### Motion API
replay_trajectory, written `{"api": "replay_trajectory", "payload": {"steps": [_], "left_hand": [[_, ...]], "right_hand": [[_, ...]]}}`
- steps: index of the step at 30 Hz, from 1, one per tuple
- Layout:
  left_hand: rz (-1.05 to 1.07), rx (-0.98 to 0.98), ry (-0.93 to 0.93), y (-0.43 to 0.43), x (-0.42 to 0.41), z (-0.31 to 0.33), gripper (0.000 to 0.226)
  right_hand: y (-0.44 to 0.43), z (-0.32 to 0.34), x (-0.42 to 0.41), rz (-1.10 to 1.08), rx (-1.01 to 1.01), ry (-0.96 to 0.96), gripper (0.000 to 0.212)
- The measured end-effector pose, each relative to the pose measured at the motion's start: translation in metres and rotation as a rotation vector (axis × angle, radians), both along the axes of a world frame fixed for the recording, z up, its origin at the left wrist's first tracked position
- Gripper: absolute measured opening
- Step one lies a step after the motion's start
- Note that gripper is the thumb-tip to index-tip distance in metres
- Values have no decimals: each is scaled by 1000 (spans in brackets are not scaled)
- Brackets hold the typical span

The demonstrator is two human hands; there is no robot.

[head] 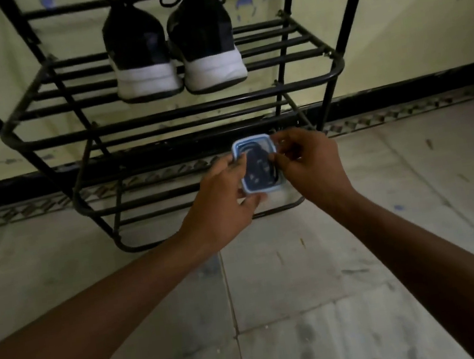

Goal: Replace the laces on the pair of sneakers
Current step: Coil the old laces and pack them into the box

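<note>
Lace container [250, 143] held for opening, the earliest step of the job.
My left hand [220, 200] grips the small blue-rimmed container from its near left side, fingers curled round it. My right hand [304, 163] pinches its right edge, apparently at the lid. Dark laces [258, 167] show inside. It hangs before the lower bars of the black rack [177, 117]; the pair of sneakers [202, 37] stands heels-out on the shelf above, laced. Next, I judge, the lid must be pried off and the laces drawn out.
</note>
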State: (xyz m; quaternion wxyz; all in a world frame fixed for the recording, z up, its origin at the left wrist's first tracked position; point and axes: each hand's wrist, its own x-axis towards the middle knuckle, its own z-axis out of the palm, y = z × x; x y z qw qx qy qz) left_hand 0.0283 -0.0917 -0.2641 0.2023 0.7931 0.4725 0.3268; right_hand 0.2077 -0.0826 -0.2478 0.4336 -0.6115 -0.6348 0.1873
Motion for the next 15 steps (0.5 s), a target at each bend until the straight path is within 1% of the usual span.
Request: {"api": "replay_trajectory", "payload": {"steps": [6, 10, 15], "left_hand": [[28, 48, -1, 72, 23, -8, 73], [37, 4, -19, 117, 36, -14, 74], [20, 3, 24, 158, 40, -24, 65]], "right_hand": [[62, -4, 19, 95, -32, -18, 39], [96, -10, 31, 154, -53, 0, 45], [126, -27, 43, 173, -60, -41, 41]]}}
